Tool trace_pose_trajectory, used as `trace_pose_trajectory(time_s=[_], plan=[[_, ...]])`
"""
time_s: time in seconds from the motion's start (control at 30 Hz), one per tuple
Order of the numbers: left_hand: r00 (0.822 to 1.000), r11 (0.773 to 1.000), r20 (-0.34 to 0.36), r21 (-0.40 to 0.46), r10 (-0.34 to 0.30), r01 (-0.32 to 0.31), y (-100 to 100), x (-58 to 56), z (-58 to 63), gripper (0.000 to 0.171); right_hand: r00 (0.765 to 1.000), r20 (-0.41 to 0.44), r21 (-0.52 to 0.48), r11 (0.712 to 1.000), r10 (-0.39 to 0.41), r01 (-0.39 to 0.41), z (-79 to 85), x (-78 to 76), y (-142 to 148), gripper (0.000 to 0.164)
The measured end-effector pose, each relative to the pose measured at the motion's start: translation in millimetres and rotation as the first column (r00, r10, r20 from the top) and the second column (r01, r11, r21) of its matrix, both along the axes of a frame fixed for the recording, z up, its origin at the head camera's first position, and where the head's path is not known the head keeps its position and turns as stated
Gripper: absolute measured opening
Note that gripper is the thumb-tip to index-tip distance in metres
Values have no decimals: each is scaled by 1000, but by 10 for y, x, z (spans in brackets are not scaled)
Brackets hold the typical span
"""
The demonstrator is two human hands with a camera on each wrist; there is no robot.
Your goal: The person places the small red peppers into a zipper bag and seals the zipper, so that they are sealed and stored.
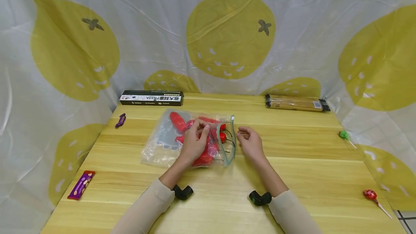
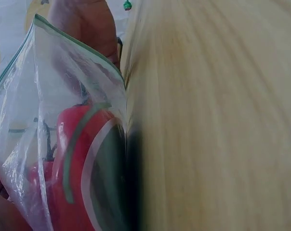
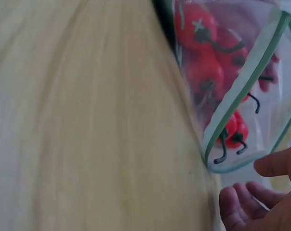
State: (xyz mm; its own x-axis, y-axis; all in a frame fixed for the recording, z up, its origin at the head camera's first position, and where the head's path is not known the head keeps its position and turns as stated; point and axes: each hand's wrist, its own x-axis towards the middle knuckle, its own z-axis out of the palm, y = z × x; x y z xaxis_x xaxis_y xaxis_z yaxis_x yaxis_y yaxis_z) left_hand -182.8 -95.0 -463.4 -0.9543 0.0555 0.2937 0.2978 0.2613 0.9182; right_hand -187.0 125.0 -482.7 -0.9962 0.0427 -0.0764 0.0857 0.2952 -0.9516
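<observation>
A clear zip bag (image 1: 155, 154) with a green-edged mouth lies at the middle of the table, its opening facing right. Inside are several red peppers (image 1: 178, 121), their dark stems pointing toward the mouth. My left hand (image 1: 194, 140) is over the bag, thumb and fingers pinching the upper film just behind the mouth. The mouth gapes, as the right wrist view shows along its green strip (image 3: 246, 91). My right hand (image 1: 251, 143) is just right of the opening, fingers loosely bent and holding nothing. Part of that hand (image 2: 90, 29) appears beyond the bag in the left wrist view.
At the back stand a black pasta box (image 1: 151, 98) and a pack of noodles (image 1: 297, 103). A purple wrapped candy (image 1: 120, 120) and a chocolate bar (image 1: 81, 185) lie left. Green (image 1: 343, 135) and red lollipops (image 1: 370, 194) lie right. A patterned curtain (image 1: 156, 28) rises behind.
</observation>
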Motion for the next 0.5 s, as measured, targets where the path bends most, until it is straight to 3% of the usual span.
trace_pose_trajectory(time_s=[0.13,0.3,0.4,0.5], plan=[[1000,1000,24,20,3,-3,7,-8,-16,17,999,4,122,991,52,-53,-70,-71,18,24],[998,997,67,81,-11,6,19,4,29,17,997,-10,213,975,73,-69,-45,-99,24,17],[999,997,47,74,-23,19,27,9,46,17,996,-62,202,978,60,-47,-13,-99,29,17],[999,999,-18,22,-31,31,28,18,72,17,987,-150,125,991,57,-38,63,-97,38,20]])
